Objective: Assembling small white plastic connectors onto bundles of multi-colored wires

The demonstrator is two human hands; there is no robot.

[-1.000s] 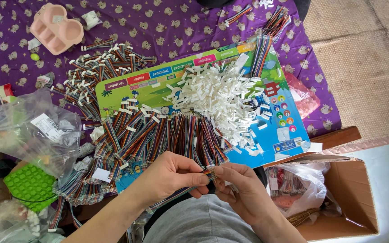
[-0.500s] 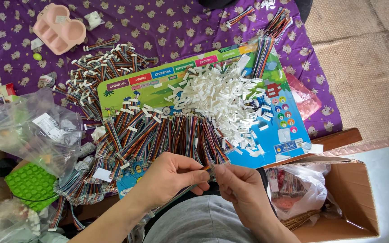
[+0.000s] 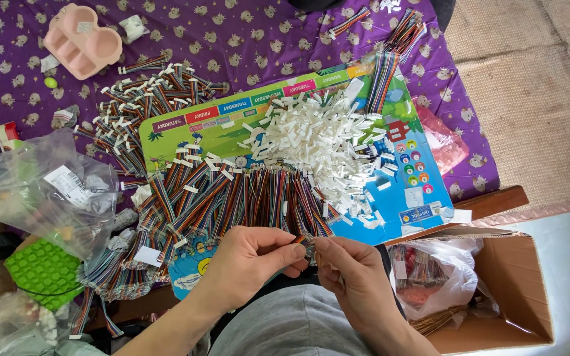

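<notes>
My left hand (image 3: pixel 253 258) and my right hand (image 3: pixel 349 271) meet at the near edge of the table, pinching the end of one multicoloured ribbon cable (image 3: pixel 307 242) between their fingertips. Just beyond the hands lies a wide row of the same ribbon cables (image 3: pixel 232 194), some tipped with white connectors. A heap of loose white plastic connectors (image 3: pixel 321 142) sits further back on a colourful printed board (image 3: pixel 423 175).
A second pile of finished cables (image 3: pixel 143 109) lies at the back left on the purple cloth (image 3: pixel 232 39). A pink tray (image 3: pixel 82 39), clear plastic bags (image 3: pixel 41 191), a green mat (image 3: pixel 44 270) and an open cardboard box (image 3: pixel 496 290) with bagged cables surround the work.
Both hands have stayed close together at the cable end; the right hand's fingers have shifted slightly along it. Nothing else has moved.
</notes>
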